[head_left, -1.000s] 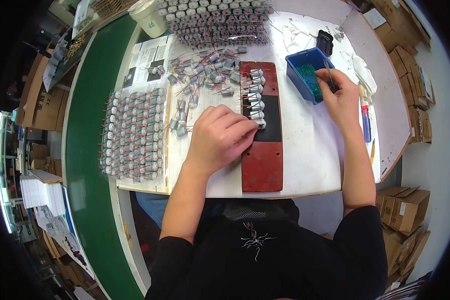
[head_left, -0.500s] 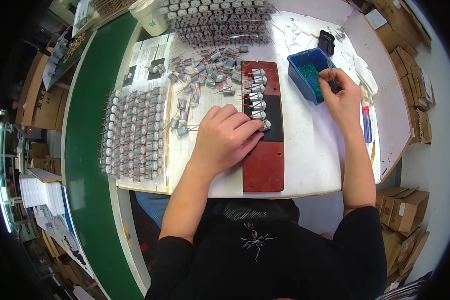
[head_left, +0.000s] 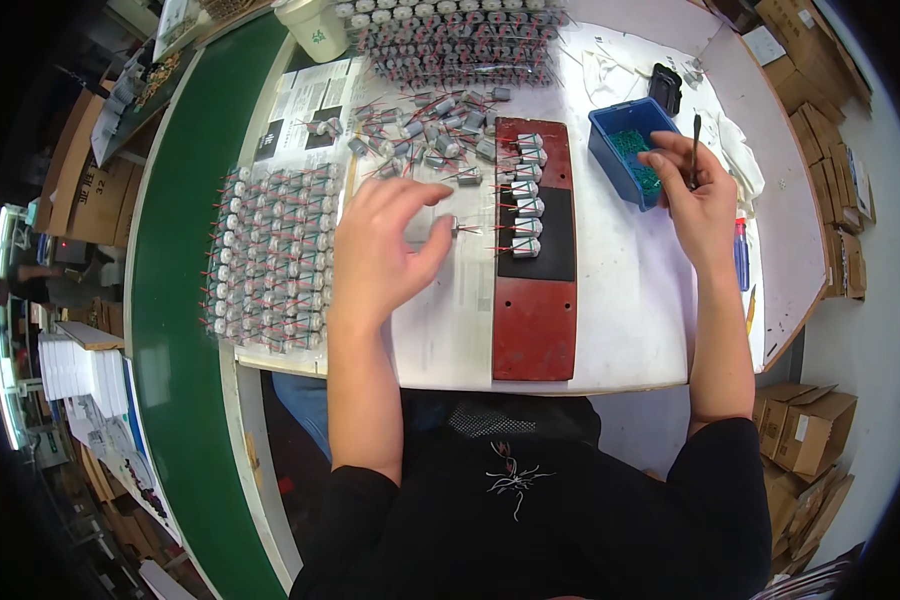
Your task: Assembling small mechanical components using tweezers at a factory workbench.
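Note:
My left hand [head_left: 382,240] hovers over the loose small motors, thumb and fingers apart and nothing visibly in it. Just beyond its thumb lies one grey motor [head_left: 455,227] with its wires. To the right, small white-ended motors [head_left: 527,207] with red wires stand in a row along a red board [head_left: 535,335] with a black panel. My right hand [head_left: 705,195] is closed around a thin dark tool [head_left: 696,135], which sticks up between its fingers. Its thumb and forefinger are at the right rim of a blue bin [head_left: 610,150] of tiny green pieces [head_left: 630,145].
Rows of wired motors [head_left: 270,255] fill a clear tray at the left. More stacked motors [head_left: 460,45] stand at the back beside a white bucket [head_left: 315,30]. A black tray [head_left: 665,88], white cloth [head_left: 740,160] and screwdriver handle [head_left: 741,255] lie to the right, by the raised side panel [head_left: 785,200].
My left hand has let go of the nearest motor on the board and moved left, opening. My right hand has stayed by the blue bin, with the tool now upright.

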